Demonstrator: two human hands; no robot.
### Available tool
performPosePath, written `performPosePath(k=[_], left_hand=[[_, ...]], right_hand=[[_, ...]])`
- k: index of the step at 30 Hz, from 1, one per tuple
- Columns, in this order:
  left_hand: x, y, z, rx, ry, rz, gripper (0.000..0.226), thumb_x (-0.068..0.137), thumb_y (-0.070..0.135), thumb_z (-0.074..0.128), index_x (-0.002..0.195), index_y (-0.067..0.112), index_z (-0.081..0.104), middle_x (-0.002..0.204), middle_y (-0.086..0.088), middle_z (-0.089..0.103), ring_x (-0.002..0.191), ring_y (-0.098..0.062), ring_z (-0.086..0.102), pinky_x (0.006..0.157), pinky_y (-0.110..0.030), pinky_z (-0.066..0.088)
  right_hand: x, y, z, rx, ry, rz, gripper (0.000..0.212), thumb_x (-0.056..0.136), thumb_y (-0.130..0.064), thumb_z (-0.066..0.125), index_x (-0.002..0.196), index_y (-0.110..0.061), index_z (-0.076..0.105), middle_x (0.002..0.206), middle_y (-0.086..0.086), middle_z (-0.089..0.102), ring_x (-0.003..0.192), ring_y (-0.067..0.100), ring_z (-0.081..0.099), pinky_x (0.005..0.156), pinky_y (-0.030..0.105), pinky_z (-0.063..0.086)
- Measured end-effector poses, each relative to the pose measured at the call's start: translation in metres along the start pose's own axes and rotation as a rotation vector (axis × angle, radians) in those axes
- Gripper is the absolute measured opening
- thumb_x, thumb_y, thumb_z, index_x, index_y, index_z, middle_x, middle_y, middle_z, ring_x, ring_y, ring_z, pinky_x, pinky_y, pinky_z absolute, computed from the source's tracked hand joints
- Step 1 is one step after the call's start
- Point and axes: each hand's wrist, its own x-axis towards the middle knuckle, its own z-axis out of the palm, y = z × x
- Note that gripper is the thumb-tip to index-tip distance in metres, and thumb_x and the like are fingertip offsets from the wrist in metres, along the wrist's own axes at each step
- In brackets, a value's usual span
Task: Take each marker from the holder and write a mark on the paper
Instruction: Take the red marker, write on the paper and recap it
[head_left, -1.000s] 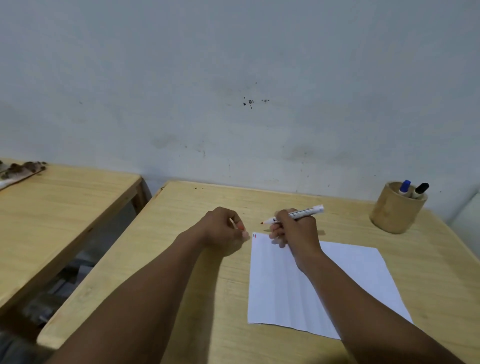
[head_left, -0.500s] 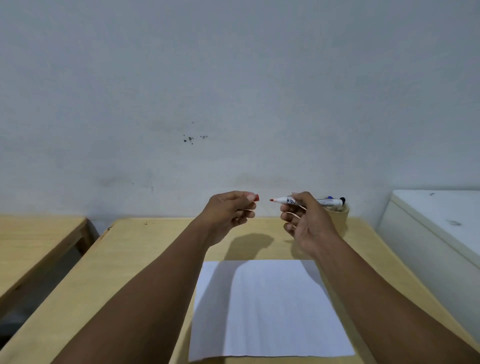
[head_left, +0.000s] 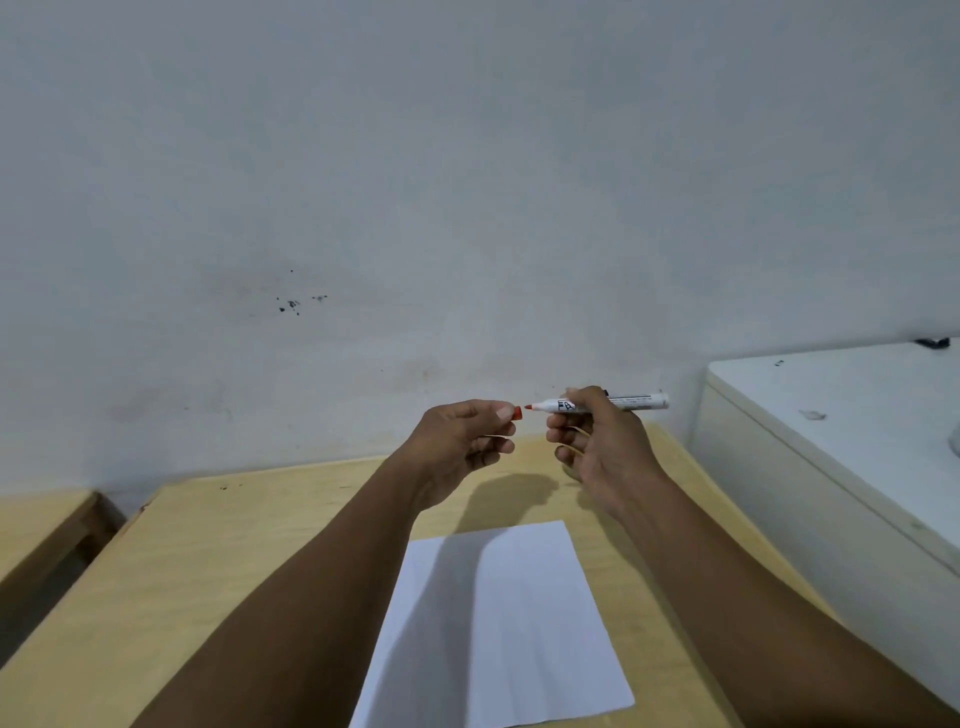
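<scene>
My right hand grips a white marker with a red tip, held level above the table and pointing left. My left hand pinches the marker's red cap between thumb and forefinger, its open end a small gap from the tip. A white sheet of paper lies on the wooden table below both arms. The holder is hidden behind my right hand.
A white cabinet stands against the table's right side. A second wooden table sits to the left across a narrow gap. A pale wall rises right behind the table.
Both hands rose from the paper into the air. The cap and the marker tip have come closer together, now nearly touching. The view swung right and up.
</scene>
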Motion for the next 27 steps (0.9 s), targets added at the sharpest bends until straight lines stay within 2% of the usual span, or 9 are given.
performPosePath(k=[4, 7, 14, 18, 22, 27], left_hand=[[0.006, -0.004, 0.008, 0.014, -0.005, 0.001, 0.021, 0.091, 0.017, 0.073, 0.107, 0.004, 0.075, 0.084, -0.005, 0.072, 0.07, -0.017, 0.068, 0.068, -0.025, 0.052], [0.009, -0.006, 0.01, 0.023, 0.018, 0.03, 0.014, 0.092, 0.015, 0.072, 0.1, 0.004, 0.075, 0.081, -0.006, 0.071, 0.065, -0.016, 0.066, 0.065, -0.024, 0.052], [0.014, -0.001, 0.014, -0.048, 0.04, 0.071, 0.011, 0.092, 0.015, 0.071, 0.097, 0.006, 0.077, 0.079, -0.005, 0.071, 0.066, -0.016, 0.066, 0.07, -0.027, 0.052], [0.01, -0.005, 0.009, 0.008, 0.029, 0.056, 0.011, 0.091, 0.015, 0.073, 0.094, 0.005, 0.075, 0.077, -0.007, 0.069, 0.066, -0.017, 0.067, 0.07, -0.028, 0.053], [0.008, 0.001, 0.005, 0.119, 0.038, 0.083, 0.011, 0.093, 0.014, 0.072, 0.086, 0.006, 0.072, 0.073, -0.008, 0.065, 0.063, -0.017, 0.066, 0.069, -0.027, 0.056], [0.012, 0.017, 0.007, 0.141, 0.066, 0.137, 0.013, 0.094, 0.014, 0.07, 0.085, 0.005, 0.07, 0.07, -0.008, 0.062, 0.062, -0.019, 0.066, 0.073, -0.032, 0.056]], right_hand=[[0.007, 0.006, -0.004, -0.031, -0.034, -0.029, 0.013, 0.093, -0.018, 0.067, 0.094, -0.007, 0.062, 0.062, 0.007, 0.069, 0.05, 0.018, 0.063, 0.048, 0.027, 0.04], [0.009, 0.008, -0.005, -0.039, -0.056, -0.041, 0.015, 0.095, -0.019, 0.07, 0.086, -0.009, 0.063, 0.068, 0.01, 0.069, 0.053, 0.019, 0.063, 0.049, 0.026, 0.04], [0.013, 0.01, 0.007, 0.108, -0.01, 0.011, 0.013, 0.097, -0.017, 0.064, 0.092, -0.005, 0.064, 0.059, 0.008, 0.066, 0.045, 0.016, 0.063, 0.049, 0.026, 0.039], [0.012, 0.013, 0.008, -0.021, -0.047, -0.026, 0.021, 0.097, -0.017, 0.065, 0.079, -0.007, 0.064, 0.059, 0.007, 0.067, 0.048, 0.018, 0.06, 0.051, 0.028, 0.039], [0.014, 0.016, 0.011, -0.117, -0.129, -0.066, 0.023, 0.099, -0.021, 0.067, 0.081, -0.007, 0.066, 0.059, 0.005, 0.067, 0.051, 0.017, 0.059, 0.054, 0.028, 0.04], [0.018, 0.001, 0.022, -0.142, -0.166, -0.038, 0.028, 0.099, -0.03, 0.067, 0.083, -0.007, 0.065, 0.06, 0.005, 0.065, 0.05, 0.015, 0.057, 0.048, 0.025, 0.038]])
